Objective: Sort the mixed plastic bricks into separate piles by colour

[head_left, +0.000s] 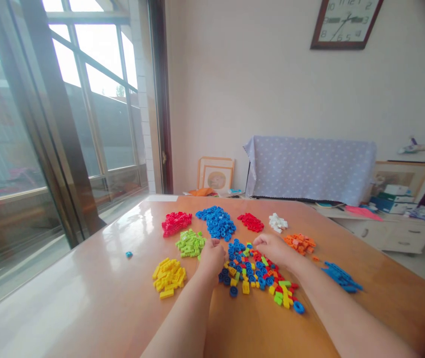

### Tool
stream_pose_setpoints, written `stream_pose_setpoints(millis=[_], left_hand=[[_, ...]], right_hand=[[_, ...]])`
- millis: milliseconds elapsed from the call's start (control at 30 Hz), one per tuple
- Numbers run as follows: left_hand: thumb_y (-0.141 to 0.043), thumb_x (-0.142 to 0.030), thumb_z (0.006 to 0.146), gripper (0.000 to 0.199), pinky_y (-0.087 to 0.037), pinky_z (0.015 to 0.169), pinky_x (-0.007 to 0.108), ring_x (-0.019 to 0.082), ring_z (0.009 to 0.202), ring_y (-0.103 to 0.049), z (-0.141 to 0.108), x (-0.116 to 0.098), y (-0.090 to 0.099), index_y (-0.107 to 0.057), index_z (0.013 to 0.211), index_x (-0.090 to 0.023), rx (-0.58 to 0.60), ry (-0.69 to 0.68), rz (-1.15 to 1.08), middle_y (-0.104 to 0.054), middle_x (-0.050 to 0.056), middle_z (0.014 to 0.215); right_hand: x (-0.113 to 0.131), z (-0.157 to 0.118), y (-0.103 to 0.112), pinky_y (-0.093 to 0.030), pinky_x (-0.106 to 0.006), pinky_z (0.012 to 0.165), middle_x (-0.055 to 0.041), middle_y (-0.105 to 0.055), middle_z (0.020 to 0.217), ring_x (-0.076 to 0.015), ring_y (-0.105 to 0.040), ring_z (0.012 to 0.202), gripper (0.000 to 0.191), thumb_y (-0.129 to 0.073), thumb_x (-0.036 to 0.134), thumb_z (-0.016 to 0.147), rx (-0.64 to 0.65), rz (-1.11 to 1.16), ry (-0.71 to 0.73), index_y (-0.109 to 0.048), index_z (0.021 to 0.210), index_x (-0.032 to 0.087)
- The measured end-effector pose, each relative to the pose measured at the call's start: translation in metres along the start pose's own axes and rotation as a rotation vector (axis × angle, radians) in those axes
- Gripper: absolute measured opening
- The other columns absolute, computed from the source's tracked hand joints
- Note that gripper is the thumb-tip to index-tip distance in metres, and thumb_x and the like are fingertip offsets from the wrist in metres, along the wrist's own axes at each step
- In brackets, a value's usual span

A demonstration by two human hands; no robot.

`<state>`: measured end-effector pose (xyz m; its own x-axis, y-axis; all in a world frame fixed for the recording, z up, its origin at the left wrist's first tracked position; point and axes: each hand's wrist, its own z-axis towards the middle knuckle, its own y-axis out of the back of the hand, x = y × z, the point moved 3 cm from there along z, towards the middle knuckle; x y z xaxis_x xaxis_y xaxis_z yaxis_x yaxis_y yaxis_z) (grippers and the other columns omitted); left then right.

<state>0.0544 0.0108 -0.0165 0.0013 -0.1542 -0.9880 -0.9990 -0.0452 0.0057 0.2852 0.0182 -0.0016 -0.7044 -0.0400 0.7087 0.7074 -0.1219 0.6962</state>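
Note:
My left hand (213, 258) is closed, fingers curled, between the lime-green brick pile (190, 243) and the mixed heap of toy bricks and wheels (248, 271). Whatever it holds, if anything, is hidden. Over the far right side of that heap my right hand (271, 248) has its fingers pinched together, and I cannot make out anything in them. The heap mixes blue round pieces with yellow, red, orange and green bricks. Beyond the hands lie a blue pile (217, 222) and a red pile (251, 222). Yellow bricks (169, 276) are gathered left of my left forearm.
On the table (96, 303) there are also a dark pink pile (176, 223), white pieces (277, 222), orange bricks (300, 243), long blue pieces (341, 276) and a lone blue piece (129, 254). A cloth-covered object (309, 166) stands behind the table; glass doors are at left.

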Motion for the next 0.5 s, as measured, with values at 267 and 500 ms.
stream_pose_setpoints(millis=[267,500], left_hand=[[-0.058,-0.028,0.077,0.033,-0.039,0.054,0.022,0.011,0.057,-0.053,-0.001,-0.001,-0.004,-0.054,0.107,-0.019,0.01,0.003,-0.019,-0.06,0.003,0.075],[-0.058,-0.027,0.076,0.031,-0.042,0.057,0.024,0.014,0.066,-0.059,0.001,0.001,-0.004,-0.055,0.106,-0.019,0.025,-0.04,0.003,-0.064,0.006,0.089]], right_hand=[[-0.003,-0.016,-0.006,-0.041,-0.024,0.069,-0.0021,-0.071,0.087,-0.0167,-0.061,0.077,0.028,-0.055,0.024,0.079,0.014,-0.166,0.13,-0.074,0.099,0.025],[0.02,-0.022,-0.014,-0.04,-0.025,0.078,-0.0034,-0.069,0.098,-0.0186,-0.061,0.088,0.031,-0.06,0.028,0.079,0.05,-0.262,0.21,-0.073,0.107,0.031]])
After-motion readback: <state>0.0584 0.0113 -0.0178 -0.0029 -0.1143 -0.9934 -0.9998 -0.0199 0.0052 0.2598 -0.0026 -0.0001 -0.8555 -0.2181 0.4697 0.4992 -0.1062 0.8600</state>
